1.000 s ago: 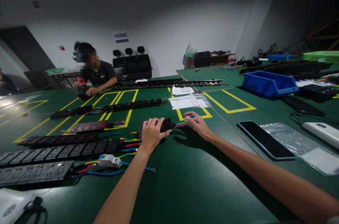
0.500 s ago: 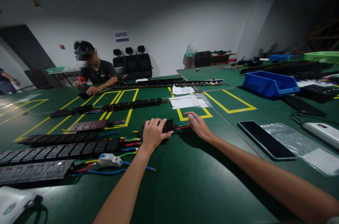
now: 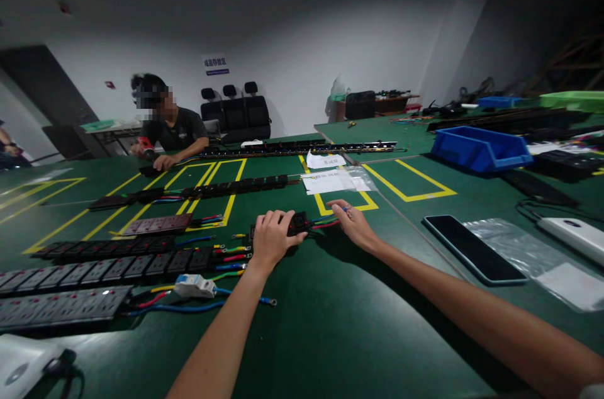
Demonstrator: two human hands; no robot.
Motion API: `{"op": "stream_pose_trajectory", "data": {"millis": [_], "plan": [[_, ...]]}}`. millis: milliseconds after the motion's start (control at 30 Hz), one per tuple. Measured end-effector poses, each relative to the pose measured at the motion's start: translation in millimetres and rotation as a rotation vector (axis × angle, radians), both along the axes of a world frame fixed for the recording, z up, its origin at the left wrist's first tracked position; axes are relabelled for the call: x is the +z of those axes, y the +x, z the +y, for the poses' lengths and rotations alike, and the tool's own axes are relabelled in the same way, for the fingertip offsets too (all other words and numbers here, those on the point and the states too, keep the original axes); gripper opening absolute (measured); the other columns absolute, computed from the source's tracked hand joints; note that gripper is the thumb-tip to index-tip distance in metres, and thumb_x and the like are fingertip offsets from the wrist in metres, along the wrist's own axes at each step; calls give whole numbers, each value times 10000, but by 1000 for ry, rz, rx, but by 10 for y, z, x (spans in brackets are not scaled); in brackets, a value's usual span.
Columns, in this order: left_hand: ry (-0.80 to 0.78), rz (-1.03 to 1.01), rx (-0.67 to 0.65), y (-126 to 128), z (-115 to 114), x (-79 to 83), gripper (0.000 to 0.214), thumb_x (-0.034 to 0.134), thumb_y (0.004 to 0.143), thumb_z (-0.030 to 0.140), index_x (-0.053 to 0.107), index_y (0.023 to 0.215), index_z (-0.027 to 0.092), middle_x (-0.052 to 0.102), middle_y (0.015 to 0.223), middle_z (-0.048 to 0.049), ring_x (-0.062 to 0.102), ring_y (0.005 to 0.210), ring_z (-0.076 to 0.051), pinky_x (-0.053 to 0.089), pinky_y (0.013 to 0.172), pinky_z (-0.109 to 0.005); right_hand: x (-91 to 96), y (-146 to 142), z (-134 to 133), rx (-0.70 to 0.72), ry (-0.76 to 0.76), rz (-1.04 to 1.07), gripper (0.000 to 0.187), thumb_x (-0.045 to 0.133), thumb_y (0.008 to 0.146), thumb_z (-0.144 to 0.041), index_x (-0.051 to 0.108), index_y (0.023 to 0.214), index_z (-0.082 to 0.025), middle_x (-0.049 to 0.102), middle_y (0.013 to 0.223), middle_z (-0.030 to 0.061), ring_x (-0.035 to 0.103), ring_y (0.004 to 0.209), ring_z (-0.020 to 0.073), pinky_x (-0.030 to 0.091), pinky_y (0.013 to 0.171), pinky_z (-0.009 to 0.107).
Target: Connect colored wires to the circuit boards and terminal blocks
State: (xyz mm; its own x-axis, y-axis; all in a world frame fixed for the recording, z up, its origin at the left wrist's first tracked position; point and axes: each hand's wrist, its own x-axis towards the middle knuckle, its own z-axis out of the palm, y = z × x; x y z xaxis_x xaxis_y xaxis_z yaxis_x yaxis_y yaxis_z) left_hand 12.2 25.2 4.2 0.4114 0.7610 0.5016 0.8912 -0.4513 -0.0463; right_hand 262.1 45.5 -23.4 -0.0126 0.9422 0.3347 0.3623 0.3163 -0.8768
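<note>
My left hand (image 3: 271,236) is closed over a small black socket module (image 3: 298,222) lying on the green table (image 3: 330,323). Coloured wires (image 3: 324,221), red, blue, green and yellow, run from the module to the right. My right hand (image 3: 353,224) lies over the wire ends with its fingers curled on them. To the left lie several black power strips (image 3: 117,264) with loose coloured leads, and a small white circuit breaker (image 3: 194,286) with blue and red wires.
A black phone (image 3: 474,248) and clear plastic bags (image 3: 528,248) lie at the right, with a blue bin (image 3: 481,148) behind. Papers (image 3: 337,180) lie past the hands. A seated person (image 3: 170,128) works at the table's far left end. Long strips (image 3: 302,148) cross the far table.
My right hand has lowered the wire ends to the table and drawn slightly nearer the module. My left hand stays on the module.
</note>
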Motion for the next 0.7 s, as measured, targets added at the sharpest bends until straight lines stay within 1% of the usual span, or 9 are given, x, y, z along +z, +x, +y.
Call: {"op": "stream_pose_trajectory", "data": {"millis": [233,400,533,700], "plan": [[29,-25,20,5,16,-16,601,565,894,660,626,1271,196,679,1125,-98,575,1024,-280,389,848,-411,-14,26,8,-76,21,85,535,516,895,-611,635,1191,-181,571,686,-11,500,598,161,411,556,275],[30,-25,14,4,9,-12,602,565,893,662,631,1262,192,682,1117,-104,582,1015,-282,392,843,-409,32,-4,-40,-63,53,61,491,482,933,-585,655,1151,-180,558,682,-11,479,599,159,369,557,272],[39,-28,12,-3,5,-15,583,572,895,649,635,1252,192,681,1112,-105,581,1015,-281,392,846,-408,55,-26,-69,-44,91,24,477,434,972,-556,667,1149,-180,606,729,9,520,637,169,377,590,279],[37,-29,23,-3,10,-16,591,568,895,656,628,1257,193,680,1109,-99,581,1011,-278,394,843,-411,43,-8,-48,-53,148,-12,469,464,965,-548,720,1079,-172,689,813,48,608,738,207,431,664,300]]}}
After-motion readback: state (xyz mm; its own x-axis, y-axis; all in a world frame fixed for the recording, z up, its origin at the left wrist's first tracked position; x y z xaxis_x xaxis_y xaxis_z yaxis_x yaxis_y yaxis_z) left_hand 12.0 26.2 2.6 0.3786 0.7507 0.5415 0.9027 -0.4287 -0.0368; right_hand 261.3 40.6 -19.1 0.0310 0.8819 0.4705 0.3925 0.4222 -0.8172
